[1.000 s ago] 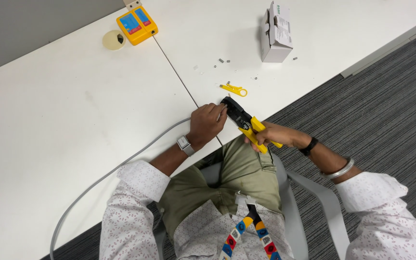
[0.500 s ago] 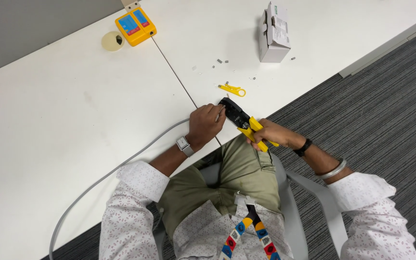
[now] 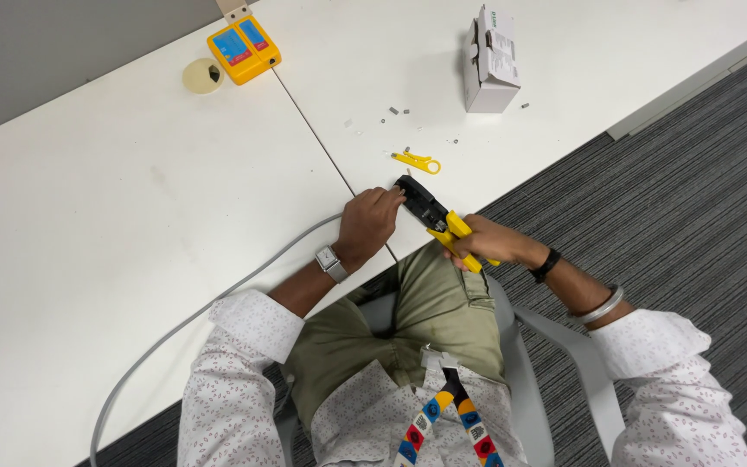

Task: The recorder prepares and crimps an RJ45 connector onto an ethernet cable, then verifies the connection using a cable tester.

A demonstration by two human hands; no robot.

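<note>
- Now the yellow-handled crimping tool (image 3: 438, 223) is gripped at its handles by the right hand (image 3: 484, 245), at the white table (image 3: 88, 225) edge
- The grey cable (image 3: 218, 298) end is pinched by the left hand (image 3: 368, 223) at the tool's black head
- A small yellow stripper (image 3: 418, 160) is lying near

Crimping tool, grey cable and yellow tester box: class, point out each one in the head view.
crimping tool (image 3: 430, 214), head view, black head near the table edge.
grey cable (image 3: 218, 298), head view, mid-run on the table.
yellow tester box (image 3: 244, 50), head view, top face.
</note>
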